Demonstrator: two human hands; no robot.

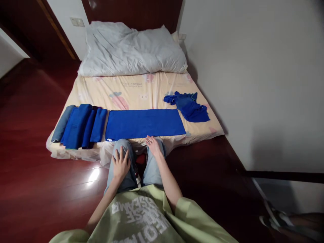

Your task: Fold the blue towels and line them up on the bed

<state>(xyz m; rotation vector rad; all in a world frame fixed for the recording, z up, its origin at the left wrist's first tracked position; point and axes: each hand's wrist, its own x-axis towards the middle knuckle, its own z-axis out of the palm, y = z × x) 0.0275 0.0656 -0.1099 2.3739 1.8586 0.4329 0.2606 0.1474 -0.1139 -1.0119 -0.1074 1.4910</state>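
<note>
My left hand [120, 163] rests on my left knee with its fingers spread, holding nothing. On my right knee lies my right hand [153, 144], fingers stretched out near the front edge of a blue towel [145, 124]. The towel is spread flat as a long rectangle on the bed, with a small white tag at its near left corner. Left of it sit several rolled or folded blue towels [78, 126], side by side, one a greyer blue. A crumpled heap of blue cloth [191, 107] lies to the right, close to the flat towel's far right corner.
The bed [144, 96] has a cream patterned sheet, with a thick pale quilt or pillow [131, 50] at its head. A white wall [253, 84] stands on the right. Dark red floor [30, 162] surrounds the bed. At the lower right, a blurred shoe [275, 218] and leg show.
</note>
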